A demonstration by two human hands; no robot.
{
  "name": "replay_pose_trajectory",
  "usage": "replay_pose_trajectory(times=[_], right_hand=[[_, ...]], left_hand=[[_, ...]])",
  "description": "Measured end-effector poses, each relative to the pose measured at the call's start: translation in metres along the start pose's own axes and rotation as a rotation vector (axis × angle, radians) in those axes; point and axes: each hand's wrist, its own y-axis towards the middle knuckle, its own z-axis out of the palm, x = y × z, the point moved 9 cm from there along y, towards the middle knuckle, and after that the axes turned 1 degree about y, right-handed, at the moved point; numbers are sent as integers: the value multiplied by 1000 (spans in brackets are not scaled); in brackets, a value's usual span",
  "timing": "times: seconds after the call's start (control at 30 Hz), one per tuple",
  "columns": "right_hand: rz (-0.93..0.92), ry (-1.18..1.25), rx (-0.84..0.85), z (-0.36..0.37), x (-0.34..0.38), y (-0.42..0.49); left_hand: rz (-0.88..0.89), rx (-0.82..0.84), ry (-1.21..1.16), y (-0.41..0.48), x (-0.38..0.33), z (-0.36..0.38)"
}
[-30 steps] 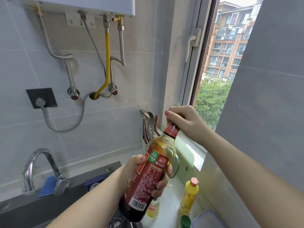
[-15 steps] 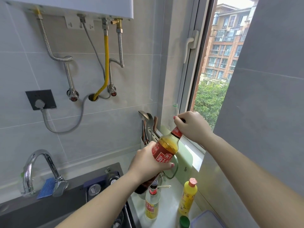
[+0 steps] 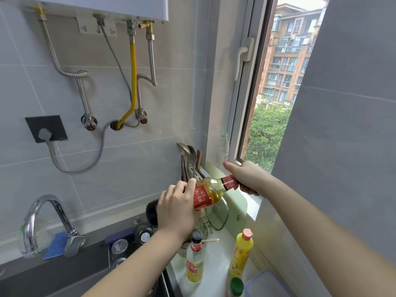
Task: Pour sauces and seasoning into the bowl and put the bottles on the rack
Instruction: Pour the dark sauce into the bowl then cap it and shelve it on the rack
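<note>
bottle: the red-label sauce bottle [image 3: 211, 192] is up in the air over the counter [image 3: 216, 269], nowhere near set down, lying almost flat
axis: long axis runs left-right across the view, dark base toward the sink side, neck pointing right at the window and tipped a bit upward
left hand [image 3: 177, 209]: wrapped around the fat lower body, basically carrying the weight
right hand [image 3: 246, 179]: closed over the cap end; the cap itself is hidden under the fingers, so can't tell if it's on, loose or off
hands vs each other: apart, one at each end of the same bottle
step, my guess: cap work, twisting it open or shut
bowl: honestly can't make one out for sure; there's glassy stuff right under the bottle but it's mostly blocked
rack: can't tell which thing it is either
what matters next: the right hand is the one at the mouth, so the twist is on it while the left just braces
risk: bottle's nearly sideways, so a loose cap could dribble
other stuff: smaller bottle [image 3: 194, 262] and yellow bottle [image 3: 241, 254] standing on the counter below
</note>
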Motion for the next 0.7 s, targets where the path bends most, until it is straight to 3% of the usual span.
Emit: replay_pose_trajectory(times=[0.2,0.37,0.5,0.6,0.7], right_hand=[[-608,128,-442,-55,51,-36],[-871,-49,-378,-55,79,-57],[-1074,-263,-358,-43,100,-77],[-1168,-221,-368,-43,110,-89],[-1179,-108,-320,-43,114,-93]], left_hand=[[-152,446,-578,9,6,14],[-162,795,-1095,4,-13,14],[-12,1199,-1342,-11,-35,11],[108,1504,-1509,-26,-51,5],[146,1679,-1613,-38,-56,0]])
